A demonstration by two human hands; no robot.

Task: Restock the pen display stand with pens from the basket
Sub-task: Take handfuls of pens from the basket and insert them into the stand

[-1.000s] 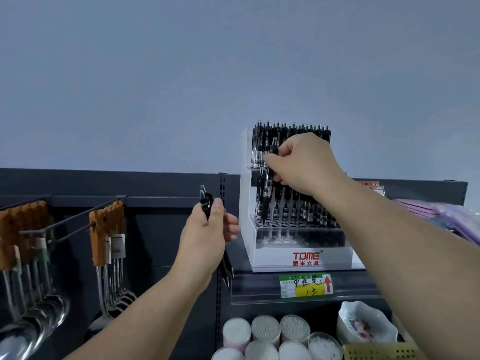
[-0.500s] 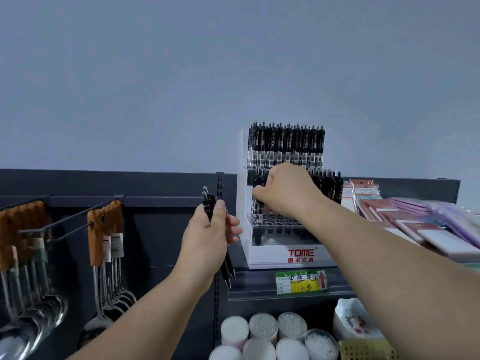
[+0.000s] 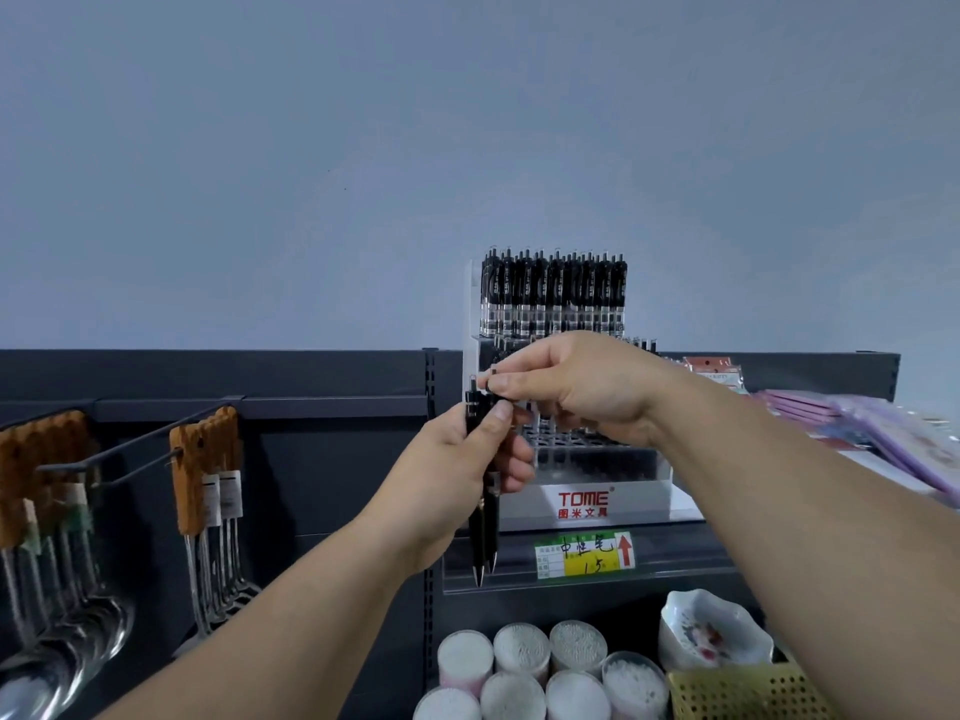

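The right hand (image 3: 582, 387) has come back from the white tiered pen display stand (image 3: 602, 498), where half a second ago it was seating a pen in the middle tier. It now meets the left hand (image 3: 467, 475) just in front of the stand's left edge. Its thumb and forefinger pinch the clicker end of one of the slim black retractable pens (image 3: 480, 543) that the left hand grips in a closed fist. I judge one pen placed and the next being drawn from the bundle.

The held pens stand almost upright, long axis vertical, clickers up and silver tips pointing down below the left fist, the same way round as the pens already in the stand. Down and to the right of the right forearm, a corner of the yellow perforated plastic basket (image 3: 748, 693) shows at the frame's bottom edge.
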